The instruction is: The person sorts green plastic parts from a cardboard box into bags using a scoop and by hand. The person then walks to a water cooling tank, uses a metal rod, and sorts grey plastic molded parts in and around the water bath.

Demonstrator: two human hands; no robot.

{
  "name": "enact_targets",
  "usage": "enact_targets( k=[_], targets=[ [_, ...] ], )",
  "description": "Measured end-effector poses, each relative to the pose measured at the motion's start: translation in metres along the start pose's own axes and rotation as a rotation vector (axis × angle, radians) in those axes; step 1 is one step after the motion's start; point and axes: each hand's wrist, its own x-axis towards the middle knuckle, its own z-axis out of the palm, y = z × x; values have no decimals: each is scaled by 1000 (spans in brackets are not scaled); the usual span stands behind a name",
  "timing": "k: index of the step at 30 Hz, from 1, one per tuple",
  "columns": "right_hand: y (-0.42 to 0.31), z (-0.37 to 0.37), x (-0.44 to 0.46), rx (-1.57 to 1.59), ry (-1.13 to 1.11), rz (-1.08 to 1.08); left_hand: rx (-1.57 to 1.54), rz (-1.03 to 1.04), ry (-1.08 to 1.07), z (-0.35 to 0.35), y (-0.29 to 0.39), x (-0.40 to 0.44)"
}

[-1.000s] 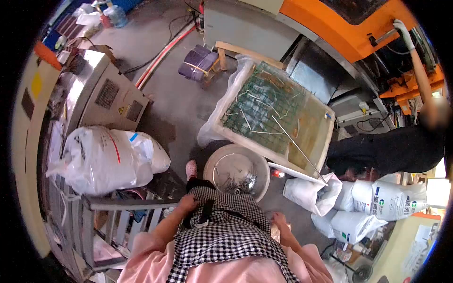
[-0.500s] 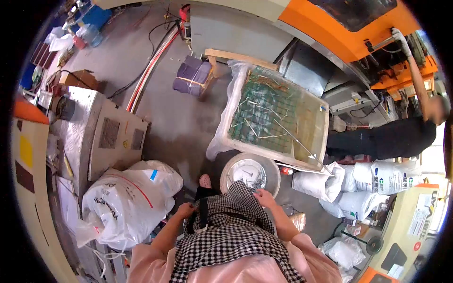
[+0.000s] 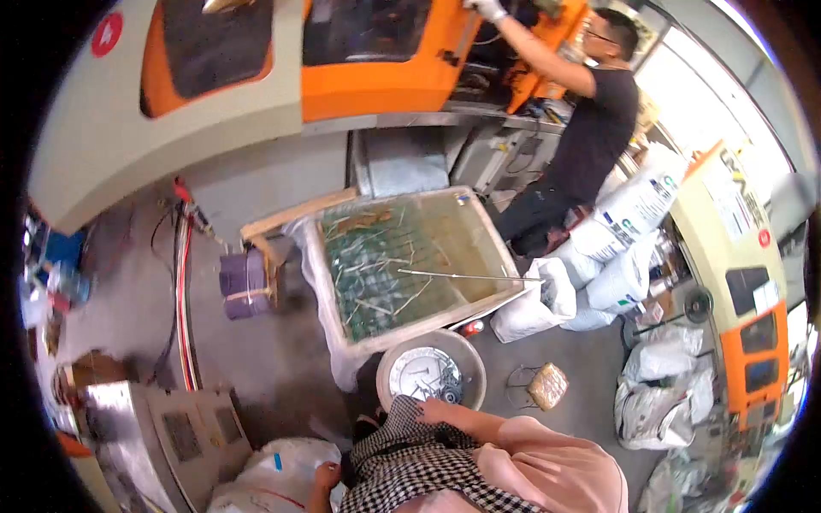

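Observation:
A black-and-white checked apron (image 3: 410, 466) covers my front over a pink top. My right hand (image 3: 438, 412) is closed on the apron's upper edge, lifting a fold of it. At the apron's other side, my left hand (image 3: 327, 475) is closed by its dark edge and seems to grip the cloth; its fingers are partly hidden. Just beyond my right hand stands a round tub (image 3: 475, 376) with a pale pan and small pieces inside. Behind it is a wide framed water tank (image 3: 428, 329), with green netting, pale strips and a long thin rod across it.
A person in black (image 3: 590, 128) reaches into an orange-and-cream machine (image 3: 376, 98). White sacks (image 3: 629, 218) stand at right, near a wire stand with a wrapped block (image 3: 548, 386). A purple bundle (image 3: 245, 285) sits left of the tank; a metal cabinet (image 3: 192, 436) is lower left.
My view has swung up and to the right, bringing more of the machine and the person into sight. Both hands stay at the apron; the right remains on its raised fold.

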Motion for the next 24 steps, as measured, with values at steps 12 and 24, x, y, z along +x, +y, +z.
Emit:
enact_targets(
  k=[12, 24],
  targets=[
    [16, -22, 40, -36, 27, -83, 140, -6, -92, -50, 47, 63],
    [21, -23, 84, 84, 65, -56, 238, 23, -245, -64, 62, 135]
  ],
)
